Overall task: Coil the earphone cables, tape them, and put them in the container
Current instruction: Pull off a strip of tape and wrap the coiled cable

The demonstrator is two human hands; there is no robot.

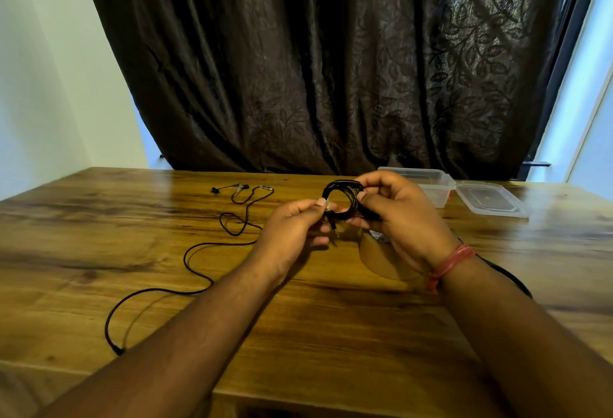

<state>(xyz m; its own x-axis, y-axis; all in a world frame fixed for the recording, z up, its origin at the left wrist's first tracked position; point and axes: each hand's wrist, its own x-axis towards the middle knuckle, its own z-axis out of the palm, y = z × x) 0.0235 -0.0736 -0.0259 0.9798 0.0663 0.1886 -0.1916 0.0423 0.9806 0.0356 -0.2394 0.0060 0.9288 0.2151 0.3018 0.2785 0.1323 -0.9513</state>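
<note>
A black earphone cable wound into a coil [341,198] hangs above the table centre, held between both hands. My right hand [398,215] grips its right side with thumb and fingers curled round the loops. My left hand [292,225] pinches the coil's lower left, where a pale earbud tip shows at my thumb. The plug dangles just below. A second black earphone [199,251] lies uncoiled on the table to the left, its buds at the far end. The clear plastic container [431,185] stands at the back right, partly hidden by my right hand.
The container's clear lid [491,200] lies flat to its right. A brown tape roll [381,258] sits under my right hand, mostly hidden. Another black cable [510,278] shows behind my right wrist. A dark curtain hangs behind the wooden table [99,218].
</note>
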